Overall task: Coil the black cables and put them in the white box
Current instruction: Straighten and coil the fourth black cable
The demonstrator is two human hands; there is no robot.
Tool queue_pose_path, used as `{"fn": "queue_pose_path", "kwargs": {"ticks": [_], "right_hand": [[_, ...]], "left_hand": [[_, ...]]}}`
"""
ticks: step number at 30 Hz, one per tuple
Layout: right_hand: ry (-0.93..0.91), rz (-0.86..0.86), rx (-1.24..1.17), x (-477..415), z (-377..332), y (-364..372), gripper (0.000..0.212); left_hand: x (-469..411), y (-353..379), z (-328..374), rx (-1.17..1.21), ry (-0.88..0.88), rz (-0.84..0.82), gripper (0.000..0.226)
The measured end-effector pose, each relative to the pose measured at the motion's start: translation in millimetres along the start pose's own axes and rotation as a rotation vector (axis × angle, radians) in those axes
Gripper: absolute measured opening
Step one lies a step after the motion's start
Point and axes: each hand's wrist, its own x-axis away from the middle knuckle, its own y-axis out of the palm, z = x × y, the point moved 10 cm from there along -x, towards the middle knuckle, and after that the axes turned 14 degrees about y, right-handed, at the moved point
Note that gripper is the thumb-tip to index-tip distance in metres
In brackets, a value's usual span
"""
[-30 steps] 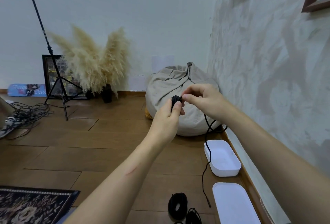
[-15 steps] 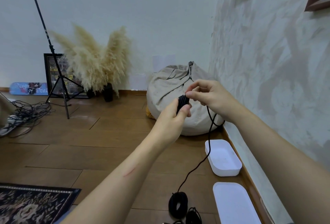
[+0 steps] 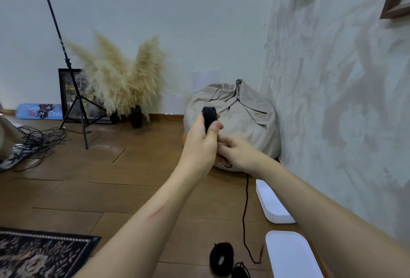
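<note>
Hands meet in front of a rumpled beige beanbag in the corner of the room. Your left hand grips a tight coil of thin black cable, thumb pressed against its side, the loops standing upright above your fingers. Your right hand sits just below and to the right, touching the left. Its fingers are curled around the cable's loose tail, which drops straight to the brown wooden floor and ends in a small curl. The open white plastic box rests on the floor beside the wall, partly hidden by your right forearm, with the hanging tail just to its left. A flat white lid lies nearer you. Left of the lid lies a wound black cable ring, with a smaller black bundle just beside it at the bottom edge.
</note>
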Motion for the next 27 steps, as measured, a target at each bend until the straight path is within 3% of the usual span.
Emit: {"fn": "queue_pose_path", "kwargs": {"ticks": [6, 12, 19, 27], "right_hand": [[-0.005, -0.042, 0.202, -0.1, -12.3, 11.3, 0.030], [0.006, -0.004, 0.383, 5.1, -9.5, -12.4, 0.020], [-0.052, 0.128, 0.416, 8.3, -8.9, -49.4, 0.019], [0.037, 0.147, 0.320, 4.0, 5.6, -55.7, 0.016]], "left_hand": [[0.2, -11.0, -39.7, -0.320, -0.001, 0.003, 0.010], [6.5, -0.7, -60.2, -0.365, -0.082, -0.154, 0.011], [23.4, 29.4, -49.4, -0.253, -0.088, -0.428, 0.020], [20.8, 28.0, -48.1, -0.436, 0.021, -0.405, 0.024]]}}
